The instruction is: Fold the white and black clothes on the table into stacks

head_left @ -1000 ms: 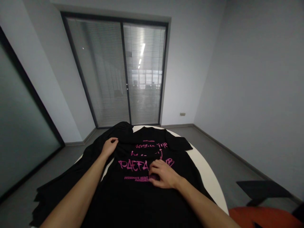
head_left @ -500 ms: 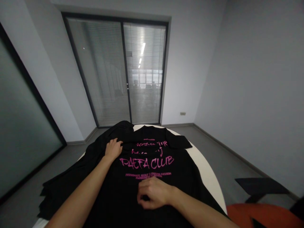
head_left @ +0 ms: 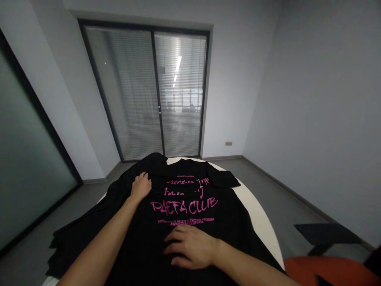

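Your left hand (head_left: 141, 186) and right hand (head_left: 192, 247) rest loosely spread on the black shirt (head_left: 184, 214). White desk (head_left: 262, 218) borders its right side.

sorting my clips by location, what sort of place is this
Probably a small office or meeting room, judging by the blind-covered glass panels, the rounded white table and the orange-seated chair beside it.

Black T-shirt (head_left: 229, 216) with magenta lettering (head_left: 185, 206), off-white table (head_left: 263, 218), orange-red seat (head_left: 324, 270); bunched cloth (head_left: 98, 220), dimly lit, seems plain black
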